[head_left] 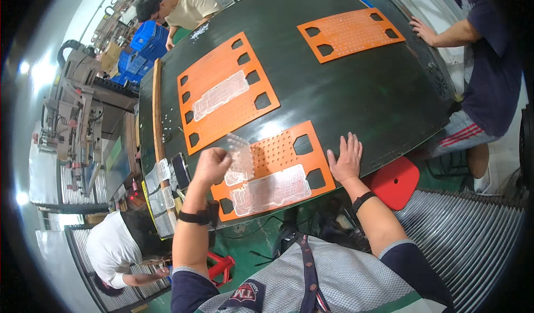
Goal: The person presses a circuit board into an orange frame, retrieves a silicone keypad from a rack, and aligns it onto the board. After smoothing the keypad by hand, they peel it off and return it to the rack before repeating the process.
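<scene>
My left hand (211, 165) is shut on a clear plastic sheet (240, 158), lifted over the left part of the nearest orange perforated board (289, 146). A second clear plastic sheet (272, 190) lies flat on that board near its front edge. My right hand (346, 160) rests flat with fingers spread on the dark table (356, 96), just past the board's right edge, holding nothing.
A second orange board (222, 74) with a clear sheet (219, 95) lies farther left; a third orange board (349, 33) lies far right. Another person's hand (424, 31) rests by it. People sit at the far left and lower left. A red stool (396, 180), blue crates (142, 49).
</scene>
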A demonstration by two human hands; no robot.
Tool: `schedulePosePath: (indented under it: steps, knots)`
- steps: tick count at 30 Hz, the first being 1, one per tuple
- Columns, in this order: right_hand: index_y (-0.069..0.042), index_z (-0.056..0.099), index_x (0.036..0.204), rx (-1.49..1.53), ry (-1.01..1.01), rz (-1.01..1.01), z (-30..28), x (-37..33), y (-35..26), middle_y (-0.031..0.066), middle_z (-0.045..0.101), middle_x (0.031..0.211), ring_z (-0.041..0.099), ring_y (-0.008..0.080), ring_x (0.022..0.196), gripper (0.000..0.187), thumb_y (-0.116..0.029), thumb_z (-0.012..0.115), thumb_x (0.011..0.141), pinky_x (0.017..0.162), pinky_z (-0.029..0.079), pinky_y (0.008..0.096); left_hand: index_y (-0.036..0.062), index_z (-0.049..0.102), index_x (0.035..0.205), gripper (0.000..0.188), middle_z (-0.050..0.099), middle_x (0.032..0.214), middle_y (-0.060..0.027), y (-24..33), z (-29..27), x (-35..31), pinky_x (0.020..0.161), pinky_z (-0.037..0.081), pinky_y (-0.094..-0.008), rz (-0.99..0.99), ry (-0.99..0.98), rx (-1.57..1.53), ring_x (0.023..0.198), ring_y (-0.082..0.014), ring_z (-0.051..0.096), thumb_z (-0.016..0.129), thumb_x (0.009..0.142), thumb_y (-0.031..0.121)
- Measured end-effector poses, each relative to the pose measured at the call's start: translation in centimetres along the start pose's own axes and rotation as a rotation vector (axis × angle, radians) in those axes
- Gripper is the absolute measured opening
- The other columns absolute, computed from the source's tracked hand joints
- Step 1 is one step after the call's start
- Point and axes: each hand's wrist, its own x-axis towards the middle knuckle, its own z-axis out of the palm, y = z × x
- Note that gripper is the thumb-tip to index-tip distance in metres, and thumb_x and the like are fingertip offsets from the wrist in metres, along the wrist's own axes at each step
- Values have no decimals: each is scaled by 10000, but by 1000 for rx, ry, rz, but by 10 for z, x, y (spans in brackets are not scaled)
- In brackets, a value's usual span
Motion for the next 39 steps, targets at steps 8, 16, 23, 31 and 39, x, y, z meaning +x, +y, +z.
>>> schedulePosePath:
  steps: [8,16,23,31,39]
  knots:
    - [39,438,1232,-33,-12,-3,3,-1,-1,243,332,1352,258,374,1290,584,-361,542,819,1077,166,482,-51,596,709,174,538,580,-2,-95,-89,-41,487,372,-246,-17,155,-157,539,-61,463,580,811,90]
    - [53,433,1218,87,65,-37,1,-9,-6,257,326,1356,293,412,1255,524,-274,553,827,1053,225,477,-23,579,679,184,523,577,14,-105,-144,-76,473,349,-223,27,211,-248,534,-35,439,560,830,81]
    - [42,479,1170,701,-502,-499,-49,-59,-188,238,544,1118,537,364,1034,470,-255,592,825,904,430,374,-47,592,677,214,500,535,-11,-42,-164,-86,460,359,-244,123,219,-163,503,-55,436,548,819,106]
    - [52,172,1380,885,-785,-736,-101,-85,-305,283,157,1436,193,370,1342,721,-391,474,898,1090,205,386,-50,615,709,218,527,544,16,73,-173,-104,414,304,-222,478,67,-440,472,-28,407,529,834,107]
    - [83,338,1251,382,138,-275,-215,-44,-241,295,413,1217,394,420,1161,637,-354,563,846,943,330,457,-42,609,737,205,548,618,11,166,-181,-98,511,376,-205,1047,-67,-523,561,-52,490,508,869,77]
